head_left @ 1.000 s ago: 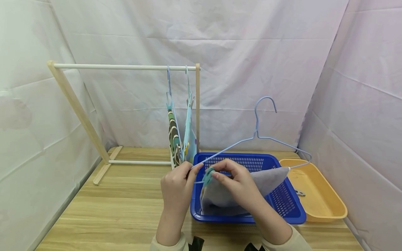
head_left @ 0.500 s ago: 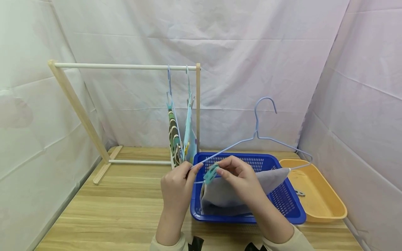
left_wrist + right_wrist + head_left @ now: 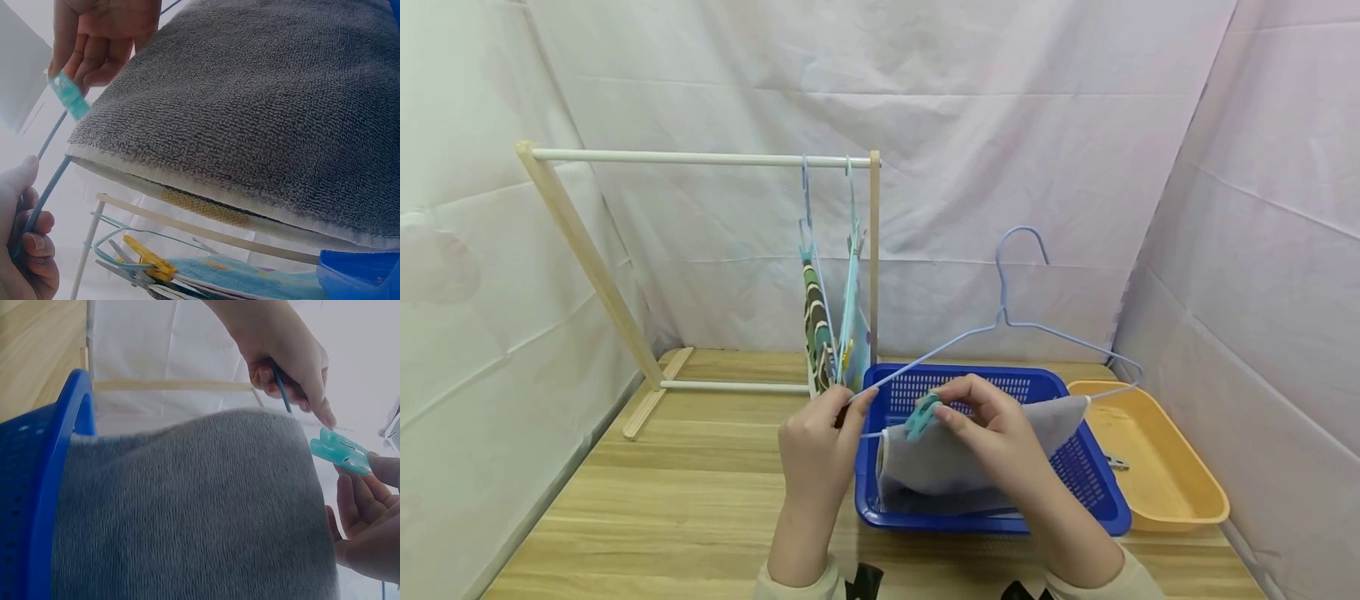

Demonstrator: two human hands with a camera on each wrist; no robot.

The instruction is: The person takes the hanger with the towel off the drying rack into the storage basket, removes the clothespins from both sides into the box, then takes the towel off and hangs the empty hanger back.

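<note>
Grey terry towel (image 3: 1052,423), white-edged, is draped over the lower bar of a light-blue wire hanger (image 3: 1002,292). Its lower part sits inside a blue perforated basket (image 3: 940,523); the left wrist view shows the towel's fold gaping where the bar enters.

Left hand (image 3: 818,433): at the hanger's left end, fingers curled round the wire, thumb laid forward along it. Hook of the hanger points up, free of any rail.

Right hand (image 3: 988,417): thumb and index finger pinching a teal clothespin (image 3: 922,417) by its handle end; remaining fingers bent. Clothespin is tilted, its nose at the towel's upper left corner — whether it bites on cloth and bar, cannot tell.

Surroundings: yellow tray (image 3: 1172,483) just right of the basket, a small clip (image 3: 1117,462) lying in it. Behind and to the left, a wood-and-white rack (image 3: 700,157) stands on the wooden table (image 3: 685,500). Two hangers hang near its right post — one with a green-and-brown patterned cloth (image 3: 815,308), the other with a light-blue cloth (image 3: 861,342). Left wrist view also shows a yellow clothespin (image 3: 147,257) on the hung items.
</note>
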